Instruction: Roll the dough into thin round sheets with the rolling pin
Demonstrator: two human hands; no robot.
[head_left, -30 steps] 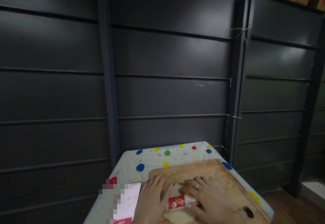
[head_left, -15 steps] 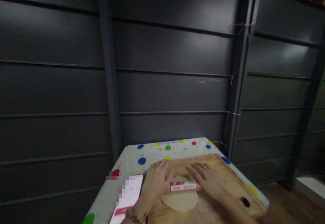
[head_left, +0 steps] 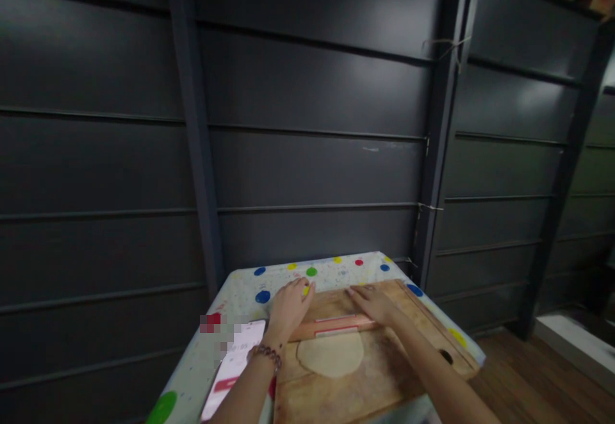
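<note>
A wooden rolling pin [head_left: 307,330] with a red and white label lies across the cutting board, along the far edge of a flat, pale, roundish sheet of dough [head_left: 331,355]. Over the pin's left end my left hand [head_left: 291,305] is closed, its fingers at the far side. My right hand [head_left: 373,303] presses on the right end, fingers reaching over the pin toward the far edge of the board. Both palms hide the pin's ends. Beneath everything is the wooden cutting board [head_left: 398,373], with a dark hole near its right edge.
The table has a white cloth [head_left: 240,289] with coloured dots. A phone [head_left: 235,363] with a lit screen lies left of the board, close to my left wrist. A dark panelled wall [head_left: 317,174] rises behind the table. A white block [head_left: 576,347] is on the floor at right.
Both hands and the rolling pin have moved away from me, from over the dough to its far edge. The pin has turned, so its label shows differently. More dough is uncovered. The view has shifted slightly.
</note>
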